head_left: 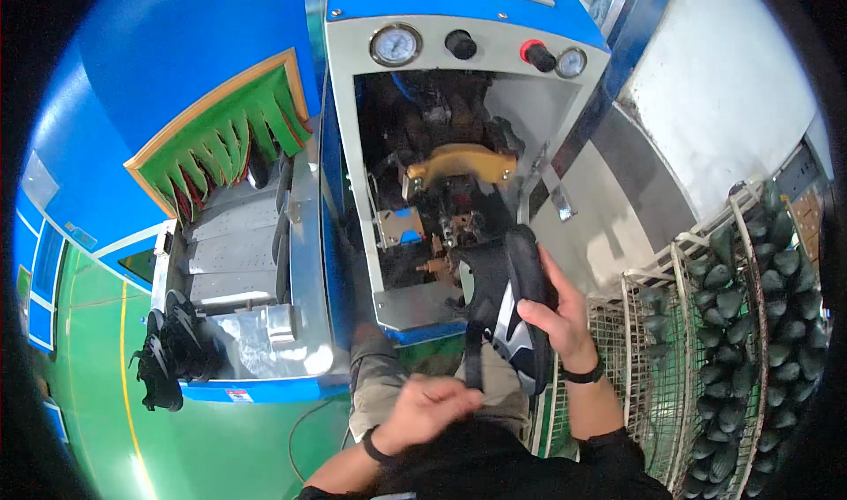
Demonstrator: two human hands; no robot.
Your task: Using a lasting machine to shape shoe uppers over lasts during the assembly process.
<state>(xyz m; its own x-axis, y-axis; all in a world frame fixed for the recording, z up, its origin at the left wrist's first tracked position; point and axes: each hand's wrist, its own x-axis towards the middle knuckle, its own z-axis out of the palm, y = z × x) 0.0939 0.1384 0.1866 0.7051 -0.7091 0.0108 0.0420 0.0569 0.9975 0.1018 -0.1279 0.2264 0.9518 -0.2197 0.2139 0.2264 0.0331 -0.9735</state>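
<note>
A black sneaker (501, 319) with white and grey side panels is held up before my body, its dark sole turned to the right. My right hand (558, 310) is closed around the sole side, thumb and fingers gripping the shoe. Below and to the left, my left hand (434, 409) pinches the lower end of a narrow black strap (474, 361) that runs up along the shoe. Where the strap joins the shoe is hard to make out. Just beyond the shoe stands a machine (366, 165) with a yellow clamp part (460, 165) in its open bay.
Left of the machine, a metal conveyor (234, 244) comes out from under a green strip curtain (221, 152). A pair of black sneakers (168, 350) rests at its near left corner. Wire racks (675, 368) filled with dark green shoe lasts (728, 324) stand close on my right.
</note>
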